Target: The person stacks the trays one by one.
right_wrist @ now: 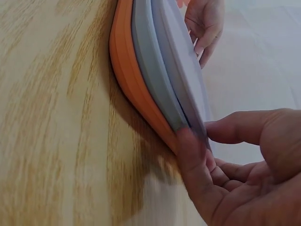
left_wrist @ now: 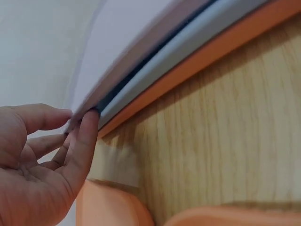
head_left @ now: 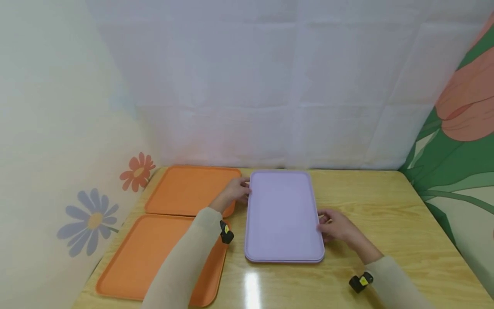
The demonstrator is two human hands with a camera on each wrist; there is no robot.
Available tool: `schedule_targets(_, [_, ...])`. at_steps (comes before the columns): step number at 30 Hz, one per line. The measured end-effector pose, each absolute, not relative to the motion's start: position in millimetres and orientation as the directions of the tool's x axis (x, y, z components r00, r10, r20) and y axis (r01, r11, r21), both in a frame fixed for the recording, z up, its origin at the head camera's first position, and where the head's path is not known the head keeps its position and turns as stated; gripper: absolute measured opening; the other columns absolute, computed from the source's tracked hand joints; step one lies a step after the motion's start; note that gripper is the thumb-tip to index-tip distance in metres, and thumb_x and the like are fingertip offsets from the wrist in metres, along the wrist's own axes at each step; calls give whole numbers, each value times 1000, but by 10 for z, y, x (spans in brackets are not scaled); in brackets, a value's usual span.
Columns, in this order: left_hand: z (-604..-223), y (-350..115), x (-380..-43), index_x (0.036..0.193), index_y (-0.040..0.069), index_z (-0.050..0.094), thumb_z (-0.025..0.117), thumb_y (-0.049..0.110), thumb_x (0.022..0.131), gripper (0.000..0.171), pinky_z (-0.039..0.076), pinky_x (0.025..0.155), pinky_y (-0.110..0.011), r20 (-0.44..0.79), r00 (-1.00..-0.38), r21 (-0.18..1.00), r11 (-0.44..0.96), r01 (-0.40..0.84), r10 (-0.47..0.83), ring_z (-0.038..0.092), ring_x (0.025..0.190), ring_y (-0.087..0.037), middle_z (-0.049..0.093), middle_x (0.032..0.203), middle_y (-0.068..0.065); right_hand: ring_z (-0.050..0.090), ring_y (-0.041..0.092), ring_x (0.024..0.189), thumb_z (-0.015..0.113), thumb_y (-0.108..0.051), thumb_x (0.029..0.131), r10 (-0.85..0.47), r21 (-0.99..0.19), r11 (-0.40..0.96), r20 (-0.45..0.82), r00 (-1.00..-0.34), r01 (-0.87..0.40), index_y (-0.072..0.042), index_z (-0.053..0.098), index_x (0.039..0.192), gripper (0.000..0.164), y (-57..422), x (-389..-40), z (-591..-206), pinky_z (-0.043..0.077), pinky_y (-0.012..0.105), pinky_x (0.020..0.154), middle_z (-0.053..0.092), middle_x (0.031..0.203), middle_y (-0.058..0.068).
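A purple tray (head_left: 283,214) lies lengthwise in the middle of the table, on top of a stack. Beneath it, the left wrist view shows a grey-blue tray (left_wrist: 183,54) and, lowest, an orange tray (left_wrist: 211,59) on the wood. My left hand (head_left: 237,190) pinches the purple tray's left edge, thumb over the rim and fingers under it. Along the right edge, my right hand (head_left: 339,227) pinches the same tray, thumb above and fingertips below. A narrow dark gap shows under the purple rim in the left wrist view.
Two more orange trays lie left of the stack, a far tray (head_left: 193,189) and a near tray (head_left: 135,262), partly behind my left sleeve (head_left: 189,257). The wooden table (head_left: 386,214) meets a white cloth (head_left: 270,86) at the back. Painted walls flank both sides.
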State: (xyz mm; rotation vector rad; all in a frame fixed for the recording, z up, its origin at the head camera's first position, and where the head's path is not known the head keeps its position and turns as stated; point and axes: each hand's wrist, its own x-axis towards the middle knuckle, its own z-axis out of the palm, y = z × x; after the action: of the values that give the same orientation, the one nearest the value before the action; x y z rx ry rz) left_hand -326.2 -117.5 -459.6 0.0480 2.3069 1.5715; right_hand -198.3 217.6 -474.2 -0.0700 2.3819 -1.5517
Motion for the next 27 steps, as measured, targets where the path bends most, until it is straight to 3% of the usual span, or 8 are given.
schedule_targets(14, [-4442,-1288,-3144,144,-8,45,54,4,95,52,61,84,-47,-247,-934,914,383,-136,258,64,93,-31,54,120,-22,64,27,91,64,2,91,-166,-862,471,-294,-941,186,11,36,147,63,2114,-2006,-4775,60,40,73,57,112,26])
schedule_targets(20, [-4337,-1424,-3093,146,-8,43,54,9,99,51,59,87,-45,-234,-930,898,430,-94,285,63,106,-41,54,130,-26,63,28,92,63,4,90,-155,-864,467,-288,-945,187,13,36,147,64,2102,-1997,-4793,60,40,74,57,112,27])
schedule_targets(27, [-4259,-1693,-3040,148,-7,40,54,14,103,52,57,93,-46,-239,-936,855,514,-75,260,59,118,-41,54,134,-28,63,28,92,62,4,91,-159,-868,462,-286,-945,185,13,35,147,63,2100,-2004,-4812,60,40,74,57,112,27])
